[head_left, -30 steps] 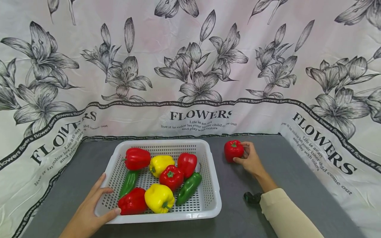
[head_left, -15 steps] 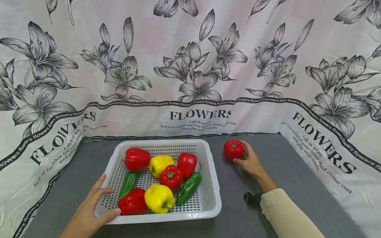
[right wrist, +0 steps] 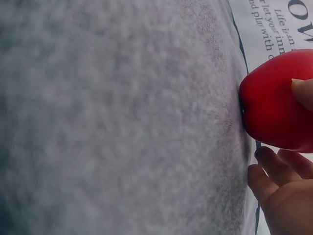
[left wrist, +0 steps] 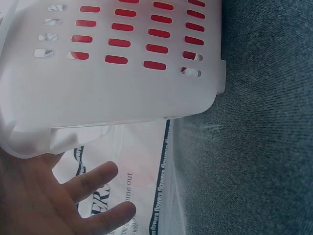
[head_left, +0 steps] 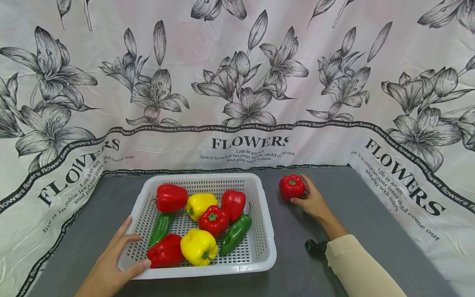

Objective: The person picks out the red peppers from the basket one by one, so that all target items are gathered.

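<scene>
My right hand (head_left: pixel 311 200) is beside a red bell pepper (head_left: pixel 291 188) that stands on the grey table, right of the basket. In the right wrist view, the thumb (right wrist: pixel 304 93) lies against the pepper (right wrist: pixel 279 107), while the other fingers (right wrist: pixel 274 169) are spread loosely along its lower edge. My left hand (head_left: pixel 111 258) rests at the near left corner of the white plastic basket (head_left: pixel 256 267), its thumb and a finger over the rim. Two fingers (left wrist: pixel 98 181) stretch straight past the rim (left wrist: pixel 98 125) in the left wrist view.
The basket holds several red bell peppers (head_left: pixel 214 221), two yellow ones (head_left: pixel 198 247) and two long green peppers (head_left: pixel 236 235). A black wrist device (head_left: pixel 315 246) sits at the right sleeve (head_left: pixel 356 264). A flower-printed curtain (head_left: pixel 245 90) borders the table's back and sides.
My right index finger has drawn slightly away from the red bell pepper. The pepper, basket and left hand show hardly any movement.
</scene>
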`<state>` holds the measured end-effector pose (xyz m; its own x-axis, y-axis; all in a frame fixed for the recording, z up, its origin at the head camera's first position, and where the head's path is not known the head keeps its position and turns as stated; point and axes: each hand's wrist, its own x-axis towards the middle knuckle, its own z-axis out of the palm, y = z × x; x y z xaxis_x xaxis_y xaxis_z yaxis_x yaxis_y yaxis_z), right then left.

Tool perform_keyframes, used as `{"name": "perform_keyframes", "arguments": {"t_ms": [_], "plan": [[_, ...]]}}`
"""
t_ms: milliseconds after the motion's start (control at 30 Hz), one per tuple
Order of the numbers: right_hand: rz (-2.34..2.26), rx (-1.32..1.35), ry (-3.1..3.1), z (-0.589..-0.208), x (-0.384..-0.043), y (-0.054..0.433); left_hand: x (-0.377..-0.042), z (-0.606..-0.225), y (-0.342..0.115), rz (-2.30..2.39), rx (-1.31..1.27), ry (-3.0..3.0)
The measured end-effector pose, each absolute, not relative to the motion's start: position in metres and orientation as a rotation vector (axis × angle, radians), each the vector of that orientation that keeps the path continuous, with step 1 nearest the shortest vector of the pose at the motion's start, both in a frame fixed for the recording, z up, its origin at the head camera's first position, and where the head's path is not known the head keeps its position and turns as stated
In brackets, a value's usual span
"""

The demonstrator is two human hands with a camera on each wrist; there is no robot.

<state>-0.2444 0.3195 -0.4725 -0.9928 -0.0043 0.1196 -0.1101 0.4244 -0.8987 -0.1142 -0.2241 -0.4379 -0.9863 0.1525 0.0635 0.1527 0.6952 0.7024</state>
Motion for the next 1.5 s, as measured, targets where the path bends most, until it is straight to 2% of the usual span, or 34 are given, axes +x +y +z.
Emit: {"name": "perform_keyframes", "arguments": {"t_ms": [733,1133,1500], "plan": [[1.597,0.086,-2.645,-0.458,-0.241,0.323,-0.117,-0.434,-0.223,-1.138,-0.252,-2.910],[1.653,0.026,-2.636,-0.434,-0.228,0.330,-0.116,-0.435,-0.224,-1.162,-0.241,-2.914],[1.608,0.097,-2.619,-0.408,-0.210,0.330,-0.115,-0.437,-0.224,-1.157,-0.262,-2.903]]}}
